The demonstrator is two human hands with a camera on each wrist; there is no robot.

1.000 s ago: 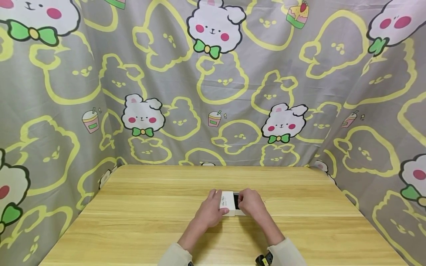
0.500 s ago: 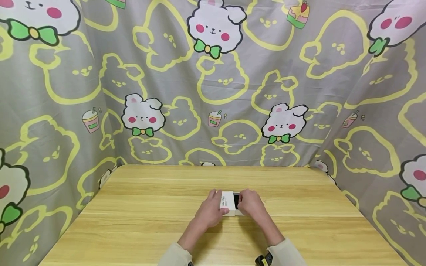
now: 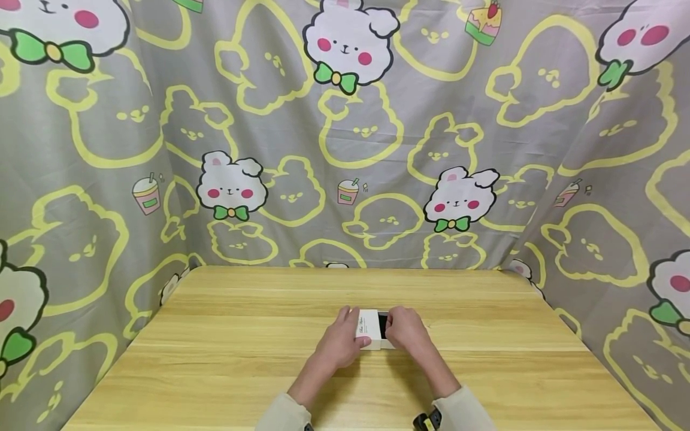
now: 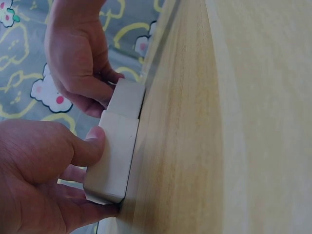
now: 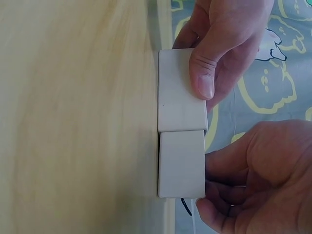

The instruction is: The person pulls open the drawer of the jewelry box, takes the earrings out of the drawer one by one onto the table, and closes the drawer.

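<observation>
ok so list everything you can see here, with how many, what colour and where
Table: one, light wood, lower head view
Patterned cloth: number of pieces unclear, grey with yellow and white figures, behind and beside the table
Box cover: one, white with dark lettering, on the table
Inner tray: one, white, partly out of the cover's right end, dark inside
Strands: two, one black, one white, past the tray's end
Wrist devices: two, black, at the cuffs
Sleeves: two, beige, bottom edge
Left hand: one, bare, gripping the cover
Right hand: one, bare, at the tray
</observation>
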